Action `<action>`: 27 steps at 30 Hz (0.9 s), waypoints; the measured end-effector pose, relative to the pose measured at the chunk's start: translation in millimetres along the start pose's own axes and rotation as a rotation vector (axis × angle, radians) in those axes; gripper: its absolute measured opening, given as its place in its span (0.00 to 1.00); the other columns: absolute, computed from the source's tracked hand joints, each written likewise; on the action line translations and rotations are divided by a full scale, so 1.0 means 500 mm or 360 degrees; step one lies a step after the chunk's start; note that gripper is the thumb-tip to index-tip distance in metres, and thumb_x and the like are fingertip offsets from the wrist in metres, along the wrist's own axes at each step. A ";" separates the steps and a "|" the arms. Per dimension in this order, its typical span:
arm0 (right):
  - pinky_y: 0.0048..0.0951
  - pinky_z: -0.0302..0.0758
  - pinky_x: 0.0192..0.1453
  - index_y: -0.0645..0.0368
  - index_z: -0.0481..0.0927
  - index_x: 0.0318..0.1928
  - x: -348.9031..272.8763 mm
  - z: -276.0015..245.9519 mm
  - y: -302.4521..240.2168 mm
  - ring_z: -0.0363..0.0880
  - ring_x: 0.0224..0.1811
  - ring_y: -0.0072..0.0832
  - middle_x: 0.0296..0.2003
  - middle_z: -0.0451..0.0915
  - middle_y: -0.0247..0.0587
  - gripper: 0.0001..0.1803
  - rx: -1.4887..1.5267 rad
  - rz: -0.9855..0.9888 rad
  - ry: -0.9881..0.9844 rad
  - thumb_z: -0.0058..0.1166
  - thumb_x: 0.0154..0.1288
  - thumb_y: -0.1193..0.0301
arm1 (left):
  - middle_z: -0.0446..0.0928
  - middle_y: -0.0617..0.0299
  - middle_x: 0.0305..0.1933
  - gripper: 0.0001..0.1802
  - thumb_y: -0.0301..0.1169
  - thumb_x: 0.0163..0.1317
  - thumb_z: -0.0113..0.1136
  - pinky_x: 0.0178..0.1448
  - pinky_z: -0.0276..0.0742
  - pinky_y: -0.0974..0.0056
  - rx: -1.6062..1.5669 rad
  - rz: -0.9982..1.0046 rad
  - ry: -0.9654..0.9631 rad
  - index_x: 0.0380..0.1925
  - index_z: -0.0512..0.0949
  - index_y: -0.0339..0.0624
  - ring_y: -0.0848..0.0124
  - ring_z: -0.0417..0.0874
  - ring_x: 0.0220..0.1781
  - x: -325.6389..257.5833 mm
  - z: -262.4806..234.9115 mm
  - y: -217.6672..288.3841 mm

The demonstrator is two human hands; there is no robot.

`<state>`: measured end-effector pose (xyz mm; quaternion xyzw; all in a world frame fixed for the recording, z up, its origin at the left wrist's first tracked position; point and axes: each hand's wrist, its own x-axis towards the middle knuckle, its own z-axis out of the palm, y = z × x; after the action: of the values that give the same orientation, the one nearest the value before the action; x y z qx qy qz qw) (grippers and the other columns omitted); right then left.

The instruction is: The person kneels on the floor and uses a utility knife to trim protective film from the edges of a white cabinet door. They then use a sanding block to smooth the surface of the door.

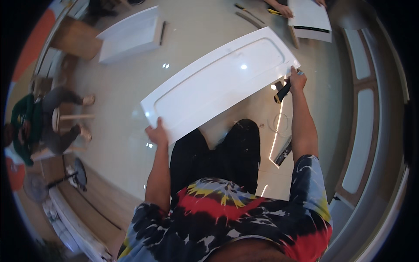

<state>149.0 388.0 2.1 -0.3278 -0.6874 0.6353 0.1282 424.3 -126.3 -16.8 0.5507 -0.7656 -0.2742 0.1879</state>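
Left hand [158,133] and right hand [297,81] grip opposite ends of the white panel [214,87], slanted beyond the knees [245,129]; floor [122,113] spreads leftward. Fingertips underneath are hidden; whether the right also holds the black-and-yellow tool [282,94] is unclear.

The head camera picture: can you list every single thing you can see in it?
white panel: 1, white, between both hands
white box-like piece: 1, white, floor, upper left
brown board: 1, brown, upper left
seated person: 1, green top, left
fan: 1, dark grey, lower left
co-worker's hands: 2, bare, top right
white piece: 1, white, by those hands
wood-framed panels: at least 2, brown and pale, right
black-and-yellow tool: 1, below right hand
dark tool: 1, black, beside right forearm
floor: 1, beige, underneath
rest: edges too blurred to name
shirt: 1, multicoloured, bottom
trousers: 1 pair, black, middle
left hand: 1, bare, panel's near-left corner
right hand: 1, bare, panel's right end
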 end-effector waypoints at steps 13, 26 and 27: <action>0.31 0.77 0.30 0.56 0.69 0.34 -0.539 -0.241 0.256 0.71 0.24 0.26 0.22 0.70 0.35 0.11 0.0468 0.1419 -0.0884 0.49 0.74 0.65 | 0.66 0.37 0.65 0.38 0.28 0.61 0.65 0.70 0.65 0.52 -0.0643 0.0150 -0.0436 0.66 0.58 0.26 0.44 0.71 0.65 -0.237 0.001 0.036; 0.29 0.77 0.29 0.58 0.67 0.64 -0.722 -0.115 0.021 0.73 0.25 0.23 0.28 0.71 0.34 0.20 -0.0473 0.0225 -0.0808 0.40 0.80 0.63 | 0.62 0.36 0.70 0.35 0.25 0.65 0.55 0.75 0.60 0.52 -0.1123 -0.0109 -0.0675 0.70 0.56 0.27 0.45 0.64 0.72 -0.136 -0.010 0.074; 0.27 0.76 0.29 0.58 0.68 0.65 -0.718 -0.073 -0.008 0.73 0.25 0.22 0.28 0.71 0.33 0.21 -0.0540 0.0215 -0.0859 0.39 0.80 0.61 | 0.61 0.36 0.71 0.35 0.25 0.66 0.55 0.76 0.59 0.52 -0.1134 -0.0099 -0.0746 0.70 0.55 0.26 0.44 0.63 0.73 -0.136 -0.025 0.067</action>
<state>439.4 196.6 98.2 -0.2092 -0.7693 0.5827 -0.1575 428.7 -56.2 15.0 0.3971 -0.6280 -0.6450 0.1789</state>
